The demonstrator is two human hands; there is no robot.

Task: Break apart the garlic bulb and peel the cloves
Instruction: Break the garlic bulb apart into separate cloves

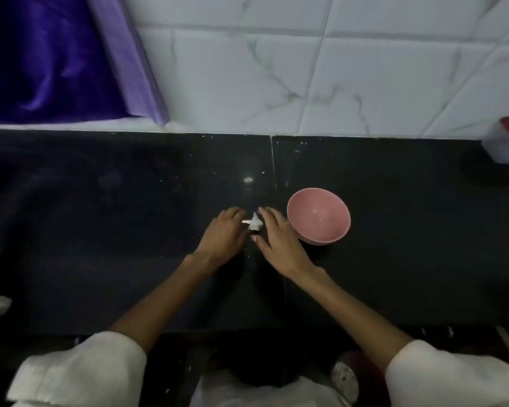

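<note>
Two hands, the left hand (224, 233) and right hand (278, 240), flanked a small garlic bulb (254, 223) on the dark counter (130, 230), left fingers (238, 214) curled beside it with any grip unclear, right fingers (269, 214) extended loosely, apparently to pry it apart, a pink bowl (318, 216) just right for cloves.

Pink bowl (318, 216), black counter (394, 230), seemingly white garlic (254, 223).

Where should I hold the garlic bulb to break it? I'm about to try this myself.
Probably by its rounded body, one hand from each side: the garlic bulb lies on the counter between both hands, its thin stem pointing toward the left hand.
</note>
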